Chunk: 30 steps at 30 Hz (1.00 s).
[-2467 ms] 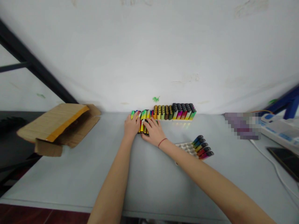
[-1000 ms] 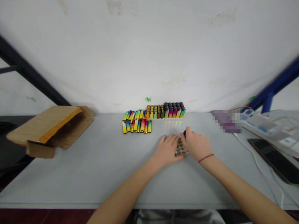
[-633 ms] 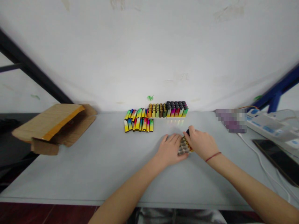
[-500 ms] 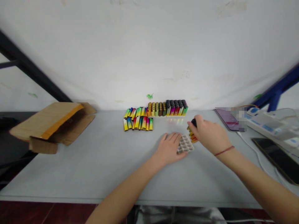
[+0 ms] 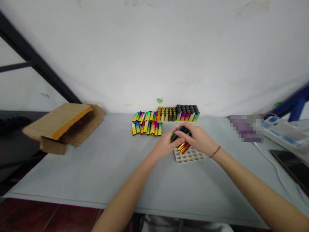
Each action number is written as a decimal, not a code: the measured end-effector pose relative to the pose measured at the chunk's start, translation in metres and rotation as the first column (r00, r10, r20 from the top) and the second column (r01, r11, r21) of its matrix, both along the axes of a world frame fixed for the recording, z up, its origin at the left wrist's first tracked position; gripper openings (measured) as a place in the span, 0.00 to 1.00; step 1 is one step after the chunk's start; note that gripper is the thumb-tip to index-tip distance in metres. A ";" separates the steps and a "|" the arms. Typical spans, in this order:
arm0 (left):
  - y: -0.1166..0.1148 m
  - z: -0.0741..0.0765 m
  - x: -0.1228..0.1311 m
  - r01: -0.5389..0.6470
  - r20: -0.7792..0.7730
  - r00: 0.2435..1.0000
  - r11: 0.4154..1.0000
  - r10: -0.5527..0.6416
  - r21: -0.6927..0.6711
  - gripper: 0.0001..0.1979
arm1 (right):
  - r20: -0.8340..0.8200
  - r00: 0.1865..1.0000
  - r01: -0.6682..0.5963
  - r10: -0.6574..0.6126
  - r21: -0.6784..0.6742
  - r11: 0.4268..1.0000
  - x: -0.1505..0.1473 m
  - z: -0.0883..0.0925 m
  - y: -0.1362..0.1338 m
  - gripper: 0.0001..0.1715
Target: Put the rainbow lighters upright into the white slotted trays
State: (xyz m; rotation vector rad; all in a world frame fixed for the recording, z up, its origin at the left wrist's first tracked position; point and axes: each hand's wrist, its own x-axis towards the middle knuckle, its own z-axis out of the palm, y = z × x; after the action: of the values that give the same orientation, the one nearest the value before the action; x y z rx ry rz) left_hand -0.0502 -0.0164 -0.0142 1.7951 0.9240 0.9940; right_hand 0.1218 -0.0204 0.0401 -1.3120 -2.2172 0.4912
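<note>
Several lighters with black tops and shiny gold, red and green bodies are bunched between my two hands. My left hand closes round the bunch from the left, its thumb across the front. From the right, my right hand grips the same lighters, fingers over their tops. The bunch is tilted, and its lower ends point down over a pale tray with rows of round holes. That tray lies flat on the table just below my hands. Part of it is hidden behind the lighters and my right hand.
Colourful lighters lie side by side at the back. Upright blocks of lighters, gold-topped and black-topped, stand near the wall. An open cardboard box is at left. A phone, a cable and power strips are at right.
My left hand has let go of the tray and closed on the lighters. My right hand has moved left with the lighters, over the tray. The view has shifted slightly.
</note>
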 end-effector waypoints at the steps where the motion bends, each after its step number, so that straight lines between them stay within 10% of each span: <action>1: 0.003 0.001 -0.006 -0.042 0.000 0.999 0.999 0.042 0.004 0.35 | -0.037 0.999 -0.004 0.004 -0.003 1.000 -0.008 -0.002 0.007 0.14; 9: 0.023 0.016 -0.058 -0.323 0.035 0.944 0.941 0.328 -0.102 0.26 | -0.221 0.975 -0.021 0.011 -0.044 0.999 -0.071 0.002 0.062 0.23; 16: 0.043 0.005 -0.108 -0.777 -0.243 0.587 0.622 0.772 0.101 0.19 | 0.051 0.999 -0.005 0.001 0.077 0.997 -0.104 0.017 0.105 0.23; 20: 0.054 -0.004 -0.120 -0.810 -0.405 0.418 0.535 0.813 0.238 0.20 | 0.269 0.963 -0.053 0.024 0.100 0.994 -0.128 0.014 0.130 0.21; 30: 0.073 -0.013 -0.105 -0.744 -0.592 0.251 0.544 0.766 0.389 0.19 | 0.492 0.852 -0.188 0.182 -0.038 0.981 -0.159 0.000 0.171 0.13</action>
State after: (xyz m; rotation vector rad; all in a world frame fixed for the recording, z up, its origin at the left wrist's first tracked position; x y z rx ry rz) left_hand -0.1556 0.0563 -0.0270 1.7339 2.5029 0.7876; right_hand -0.0370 0.1504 0.0403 -1.3345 -2.7822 0.2192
